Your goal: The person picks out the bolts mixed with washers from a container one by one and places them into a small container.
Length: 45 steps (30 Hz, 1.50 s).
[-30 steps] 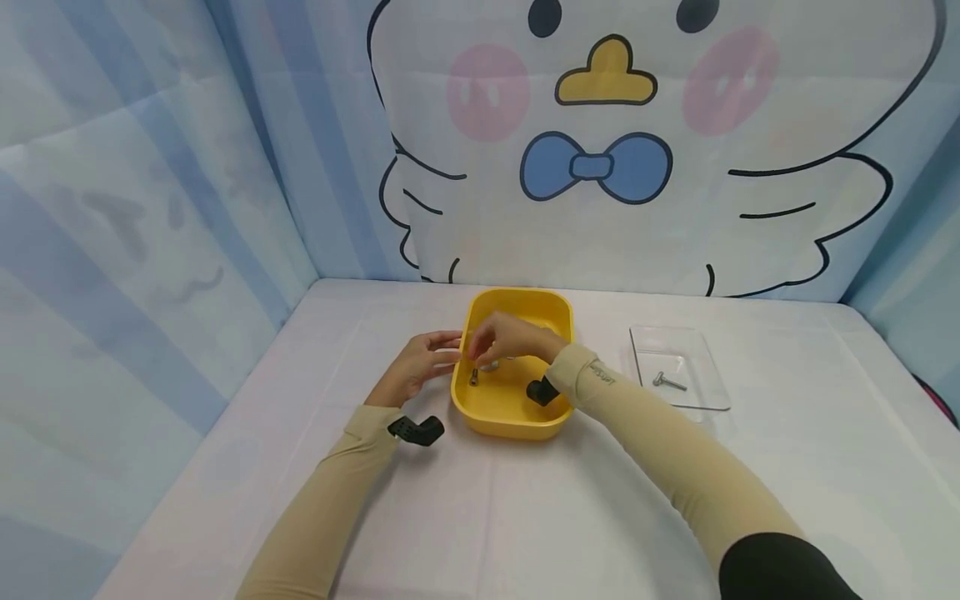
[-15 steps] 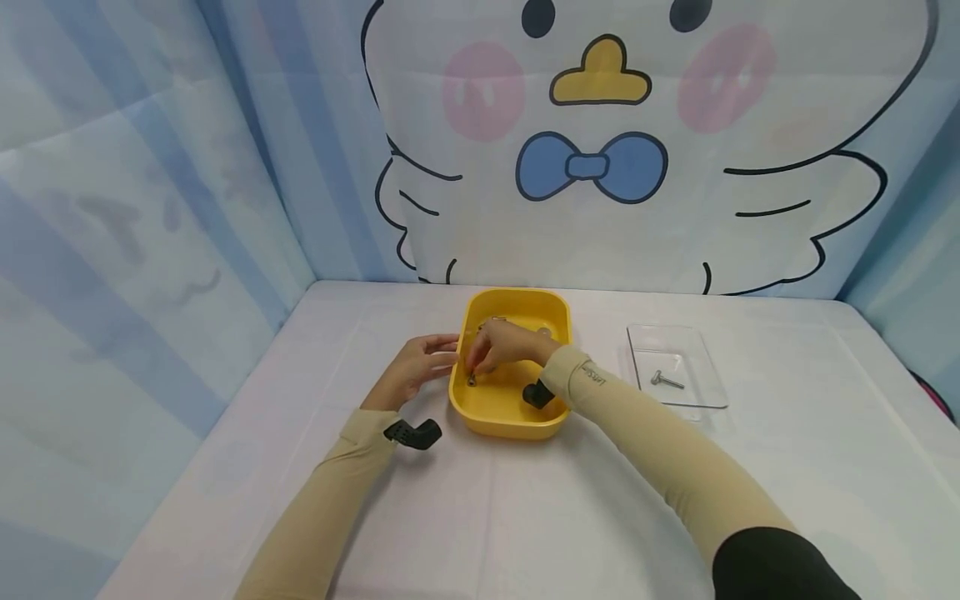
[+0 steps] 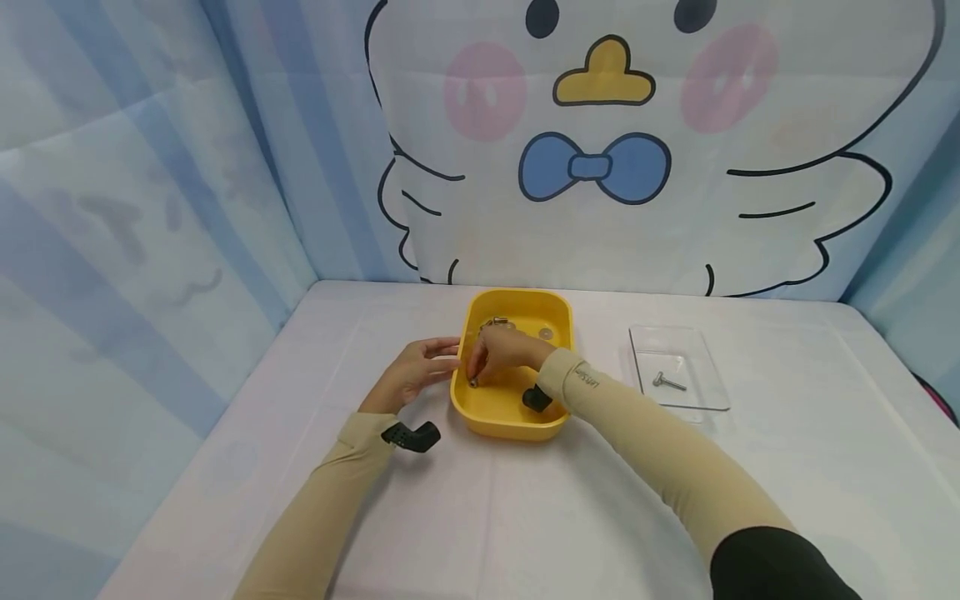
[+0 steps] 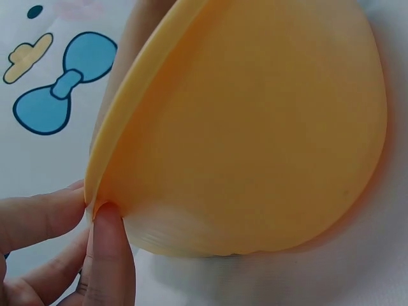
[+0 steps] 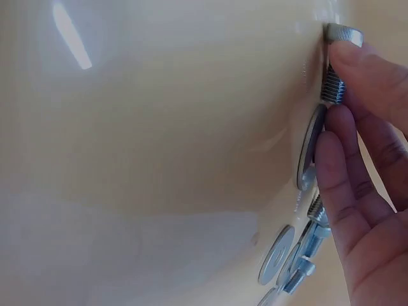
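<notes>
I see the right hand [image 3: 504, 353] down inside the yellow tub [image 3: 551, 421]. Its fingers [image 5: 357, 70] pinch a small metal bolt [image 5: 336, 60], and a flat washer [image 5: 310, 148] stands on its edge right by the fingertips, touching them. The bolt sits near the left wall of the tub, with its head low by the floor. More washers and bolts [image 5: 294, 261] lie in a little heap in the tub, nearer the wrist.

The left hand [image 3: 411, 372] is outside the tub, on its left side. Its fingertips [image 4: 105, 255] touch the rim [image 4: 137, 108] and the wall, so I think it keeps the tub from sliding. The fingers look mostly straight, not wrapped around anything.

A clear tray [image 3: 714, 392] lies well apart on the right, with one bolt [image 3: 667, 382] in it. All of it sits on a white table [image 3: 480, 517].

What could go wrong? The bolt is small and smooth, and only the fingertips hold it. It could slip and fall back into the tub. The washer on its edge could tip over or roll off. If the left hand pushes too hard, the tub could tilt, and then the loose bits would slide about.
</notes>
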Each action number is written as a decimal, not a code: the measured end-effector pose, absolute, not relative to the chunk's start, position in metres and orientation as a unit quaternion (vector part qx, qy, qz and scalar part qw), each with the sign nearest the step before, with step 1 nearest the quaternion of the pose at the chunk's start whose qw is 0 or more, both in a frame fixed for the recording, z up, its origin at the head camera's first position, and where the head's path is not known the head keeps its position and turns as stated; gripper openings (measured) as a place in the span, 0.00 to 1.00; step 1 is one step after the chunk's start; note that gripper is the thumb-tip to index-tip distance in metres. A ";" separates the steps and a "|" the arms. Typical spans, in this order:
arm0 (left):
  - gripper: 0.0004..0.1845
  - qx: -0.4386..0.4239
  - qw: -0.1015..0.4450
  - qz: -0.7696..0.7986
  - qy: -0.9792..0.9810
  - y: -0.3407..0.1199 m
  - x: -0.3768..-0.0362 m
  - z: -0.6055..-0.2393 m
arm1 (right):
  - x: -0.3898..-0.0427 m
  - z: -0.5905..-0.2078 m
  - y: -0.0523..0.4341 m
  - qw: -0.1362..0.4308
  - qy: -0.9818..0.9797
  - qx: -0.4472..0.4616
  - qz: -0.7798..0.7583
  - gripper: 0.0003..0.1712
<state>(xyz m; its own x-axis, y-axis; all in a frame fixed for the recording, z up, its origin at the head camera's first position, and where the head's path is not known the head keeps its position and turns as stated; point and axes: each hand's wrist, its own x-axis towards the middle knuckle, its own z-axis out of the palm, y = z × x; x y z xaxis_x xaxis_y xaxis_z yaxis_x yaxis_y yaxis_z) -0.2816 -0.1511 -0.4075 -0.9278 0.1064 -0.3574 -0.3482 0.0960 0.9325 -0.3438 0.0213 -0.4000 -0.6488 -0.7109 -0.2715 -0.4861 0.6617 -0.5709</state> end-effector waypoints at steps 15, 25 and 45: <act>0.27 -0.109 0.177 0.686 0.698 -0.152 -0.283 -0.407 | -0.344 -0.400 0.020 0.251 0.874 -0.353 -0.222 0.05; 0.27 -0.101 0.182 0.689 0.695 -0.152 -0.282 -0.406 | -0.346 -0.401 0.021 0.231 0.874 -0.377 -0.201 0.03; 0.28 -0.085 0.182 0.697 0.689 -0.153 -0.282 -0.407 | -0.351 -0.388 0.036 0.250 0.834 -0.400 -0.286 0.03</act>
<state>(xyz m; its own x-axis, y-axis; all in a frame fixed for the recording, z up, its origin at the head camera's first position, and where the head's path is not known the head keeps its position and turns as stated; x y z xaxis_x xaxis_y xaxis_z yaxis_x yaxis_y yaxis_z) -0.2824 -0.1527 -0.4074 -0.9195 0.1366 -0.3685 -0.3699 0.0154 0.9289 -0.3507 0.0363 -0.3883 -0.5547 -0.8103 -0.1892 -0.5242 0.5169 -0.6768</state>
